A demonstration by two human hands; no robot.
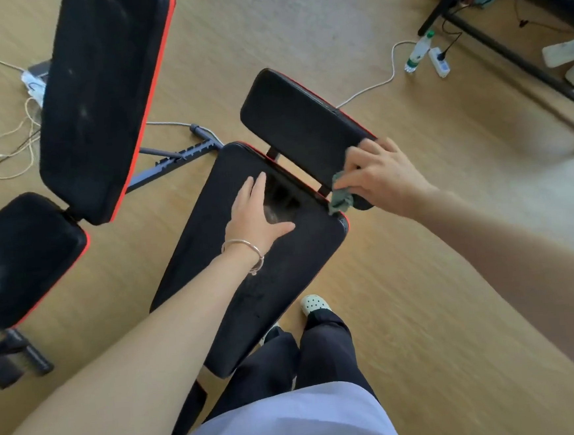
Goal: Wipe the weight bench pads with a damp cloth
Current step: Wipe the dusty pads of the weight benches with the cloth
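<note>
A black weight bench with red trim stands in front of me. Its long back pad (249, 282) runs from my legs up to the middle of the view, and its smaller seat pad (295, 124) lies beyond. My left hand (259, 216) rests flat on the far end of the long pad, fingers straight. My right hand (381, 172) holds a grey-green cloth (340, 194) against the near right corner of the seat pad, beside the gap between the two pads.
A second bench stands to the left with a dusty long pad (104, 94) and a small pad (21, 259). White cables (9, 150) lie on the wood floor at left. A water bottle (418, 52), a power strip (438, 61) and a black table frame (506, 52) are at the upper right.
</note>
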